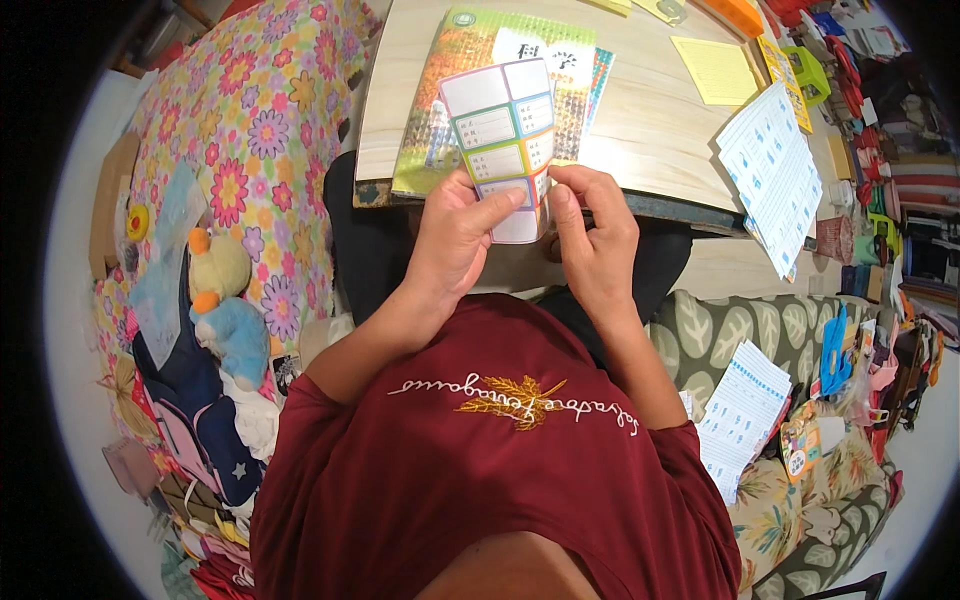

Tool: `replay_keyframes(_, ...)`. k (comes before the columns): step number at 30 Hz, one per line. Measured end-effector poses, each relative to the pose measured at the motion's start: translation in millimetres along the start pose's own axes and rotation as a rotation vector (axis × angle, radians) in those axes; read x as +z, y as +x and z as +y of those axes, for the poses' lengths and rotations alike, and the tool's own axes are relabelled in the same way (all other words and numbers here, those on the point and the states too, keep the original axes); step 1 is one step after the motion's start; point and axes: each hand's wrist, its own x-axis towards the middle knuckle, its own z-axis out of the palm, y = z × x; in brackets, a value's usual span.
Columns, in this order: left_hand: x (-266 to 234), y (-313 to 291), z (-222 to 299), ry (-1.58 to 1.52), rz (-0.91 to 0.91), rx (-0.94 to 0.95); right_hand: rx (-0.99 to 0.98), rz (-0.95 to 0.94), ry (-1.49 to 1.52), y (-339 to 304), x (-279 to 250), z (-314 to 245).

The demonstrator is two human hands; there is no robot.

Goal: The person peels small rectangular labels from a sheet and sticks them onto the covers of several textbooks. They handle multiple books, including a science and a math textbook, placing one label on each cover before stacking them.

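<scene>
A sheet of name labels (497, 161), with colored frames around white boxes, is held tilted above the near edge of the table. My left hand (453, 235) grips its lower left part, the thumb lying across the front. At the sheet's right edge my right hand (598, 225) is closed, index finger and thumb tips together against the edge. Whether a label is lifted there cannot be made out. Behind the sheet lies a textbook (425, 145) with a green and orange cover, on top of another book (602, 80) that shows only at its right side.
The wooden table (650, 140) carries a yellow paper (714, 70) and printed sheets (768, 165) overhanging its right edge. To the left is a flowered bed cover (240, 130) with plush toys (235, 335) and a navy bag (215, 440). More printed sheets (742, 415) lie on a leaf-patterned sofa (725, 328).
</scene>
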Motion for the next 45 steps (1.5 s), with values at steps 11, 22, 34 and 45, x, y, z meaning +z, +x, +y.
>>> replay_keyframes(11, -2.6, 1.3, -2.3, 0.035, -0.027, -0.023, 0.220, -0.096, 0.238, -0.4, -5.1, -2.8)
replay_keyframes(22, -10.8, 6.3, 1.0, 0.009, 0.002, -0.035, 0.622, -0.209, 0.725, 10.3, -32.7, 10.8)
replay_keyframes(34, -2.0, 16.5, 1.4, 0.055, 0.041, 0.000, 0.589, -0.275, 0.740, 13.4, -40.3, 14.5)
replay_keyframes(45, 12.6, 11.9, -4.9, 0.063, 0.077, -0.031, 0.378, 0.028, 0.582, 6.1, -21.0, 16.5)
